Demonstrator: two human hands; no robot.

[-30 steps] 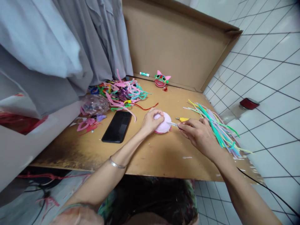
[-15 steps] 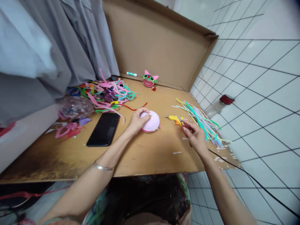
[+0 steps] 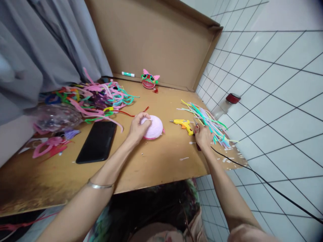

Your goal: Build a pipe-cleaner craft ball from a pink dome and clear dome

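Note:
My left hand (image 3: 138, 127) grips a round, pale-lilac coiled dome (image 3: 154, 127) with a pink rim, thumb on top and fingers at its left side. It rests on or just above the table; which, I cannot tell. My right hand (image 3: 204, 137) is closed around a small red-handled tool (image 3: 198, 147) with a metal tip, mostly hidden by the fingers. Just left of this hand, a yellow glue gun (image 3: 183, 125) with an orange trigger lies on the table, nozzle pointing left.
Pipe cleaners lie in a bundle (image 3: 208, 121) at right and a tangled heap (image 3: 101, 97) at left. A black phone (image 3: 97, 142) is beside my left forearm. Behind are a colourful animal face (image 3: 148, 80), a glue stick (image 3: 128, 74) and a cardboard wall (image 3: 156, 43). A black cord (image 3: 264, 185) trails right.
The view has shifted to the right. My right hand has drawn the red-handled tool away from the glue gun, which now shows whole. My left hand keeps its hold on the dome.

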